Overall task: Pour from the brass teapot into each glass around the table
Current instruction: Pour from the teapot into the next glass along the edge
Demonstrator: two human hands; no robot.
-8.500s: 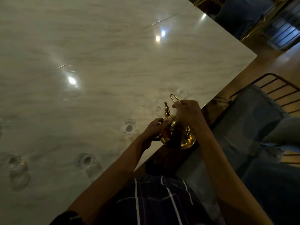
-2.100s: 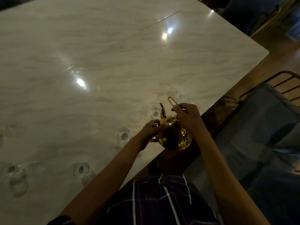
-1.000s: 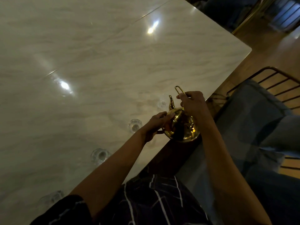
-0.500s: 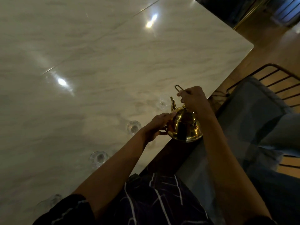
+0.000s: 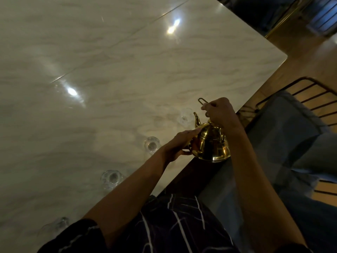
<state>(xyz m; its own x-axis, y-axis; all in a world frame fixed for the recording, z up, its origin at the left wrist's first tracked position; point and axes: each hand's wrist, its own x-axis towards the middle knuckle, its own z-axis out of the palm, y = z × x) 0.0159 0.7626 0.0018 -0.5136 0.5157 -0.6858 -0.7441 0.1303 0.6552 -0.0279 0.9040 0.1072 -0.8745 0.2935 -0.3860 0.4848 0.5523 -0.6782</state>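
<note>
The brass teapot (image 5: pixel 211 143), shiny and round-bodied, hangs from its thin wire handle in the right hand (image 5: pixel 221 114), with the left hand (image 5: pixel 179 143) flat against its side. Its curved spout points at a clear glass (image 5: pixel 185 116) just beyond the hands. Two more glasses (image 5: pixel 151 144) (image 5: pixel 111 178) stand left of the left hand.

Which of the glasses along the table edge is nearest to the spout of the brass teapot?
The glass just beyond the brass teapot's spout, farthest along the edge. The other glasses stand back beside the left forearm.
</note>
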